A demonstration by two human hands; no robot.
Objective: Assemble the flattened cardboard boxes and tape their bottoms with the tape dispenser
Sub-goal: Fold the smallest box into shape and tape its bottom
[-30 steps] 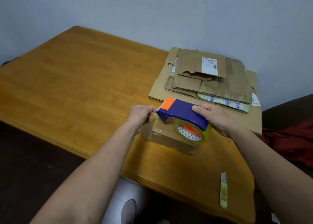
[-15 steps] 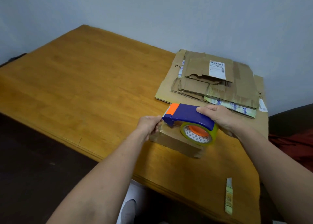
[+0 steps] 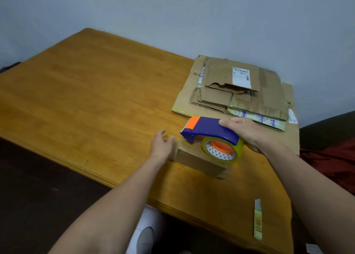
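On table (image 3: 96,100), near right: small box (image 3: 194,156) under tape dispenser (image 3: 207,128), gripped by right hand (image 3: 244,131); left hand (image 3: 161,145) slack-fingered at box's left end, holding nothing. Risks crooked seal through sliding of unbraced box.

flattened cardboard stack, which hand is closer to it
Right. The right hand, gripping the tape dispenser, is just before the cardboard stack; the left hand is farther, by the small box.
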